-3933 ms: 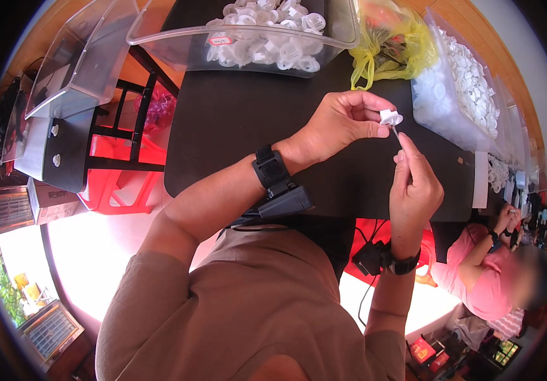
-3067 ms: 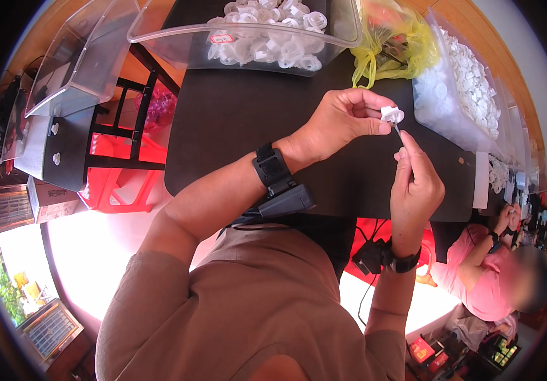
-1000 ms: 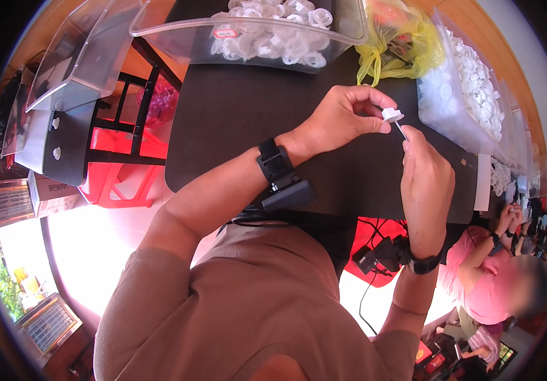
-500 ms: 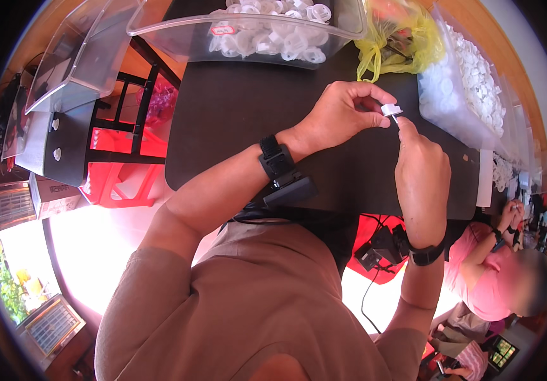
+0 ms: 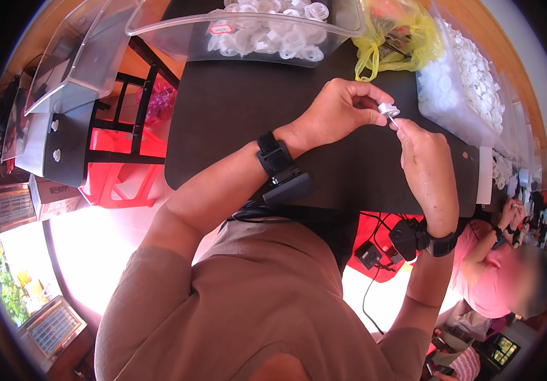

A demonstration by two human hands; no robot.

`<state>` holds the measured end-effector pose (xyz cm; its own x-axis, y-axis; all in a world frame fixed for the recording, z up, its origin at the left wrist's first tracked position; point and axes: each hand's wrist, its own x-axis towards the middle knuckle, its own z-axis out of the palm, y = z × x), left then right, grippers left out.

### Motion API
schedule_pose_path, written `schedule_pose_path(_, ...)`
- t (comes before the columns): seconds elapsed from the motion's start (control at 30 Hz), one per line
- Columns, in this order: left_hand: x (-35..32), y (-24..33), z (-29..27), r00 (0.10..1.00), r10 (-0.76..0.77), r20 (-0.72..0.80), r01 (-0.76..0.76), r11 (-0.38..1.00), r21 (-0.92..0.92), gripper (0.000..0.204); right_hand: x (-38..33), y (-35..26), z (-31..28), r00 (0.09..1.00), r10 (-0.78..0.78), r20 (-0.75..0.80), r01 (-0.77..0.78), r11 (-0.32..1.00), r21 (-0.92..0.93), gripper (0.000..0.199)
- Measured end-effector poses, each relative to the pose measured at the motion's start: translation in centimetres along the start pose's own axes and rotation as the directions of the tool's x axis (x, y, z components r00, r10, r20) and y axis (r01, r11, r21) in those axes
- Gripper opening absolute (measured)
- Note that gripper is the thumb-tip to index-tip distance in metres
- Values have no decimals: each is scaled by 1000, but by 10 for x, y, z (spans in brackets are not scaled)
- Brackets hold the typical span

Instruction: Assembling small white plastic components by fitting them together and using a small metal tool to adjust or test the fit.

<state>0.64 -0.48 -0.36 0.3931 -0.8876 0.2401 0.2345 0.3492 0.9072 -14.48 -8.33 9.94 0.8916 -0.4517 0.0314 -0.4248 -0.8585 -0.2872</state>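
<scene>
My left hand (image 5: 342,115) pinches a small white plastic part (image 5: 385,108) between thumb and fingertips, above the dark table (image 5: 248,120). Close against that part, my right hand (image 5: 427,155) grips a thin, pale tool (image 5: 393,119) whose tip touches the part's underside or rim. Most of the tool is hidden in the right fingers, so its kind does not show. Both wrists wear black bands.
A clear bin (image 5: 178,39) of white plastic rings stands at the table's far side. Right of it lie a yellow plastic bag (image 5: 407,54) and another bin (image 5: 442,101) of white parts. A red stool (image 5: 118,184) stands left; a person in pink (image 5: 486,279) sits right.
The white part has tilted in my left fingers and shifted slightly left. My right wrist has swung a little to the right, with the tool still against the part.
</scene>
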Motion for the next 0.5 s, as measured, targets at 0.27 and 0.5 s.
schedule_pose_path(0.27,-2,-4,-2,995,-103,9,103,995,5,30,-10,-1,24,997,1,-78,-22,962,-274,25)
schedule_pose_path(0.5,1,-1,-5,996,-90,3,89,987,-130,31,-16,3,18,942,-108,-319,62,987,-149,21)
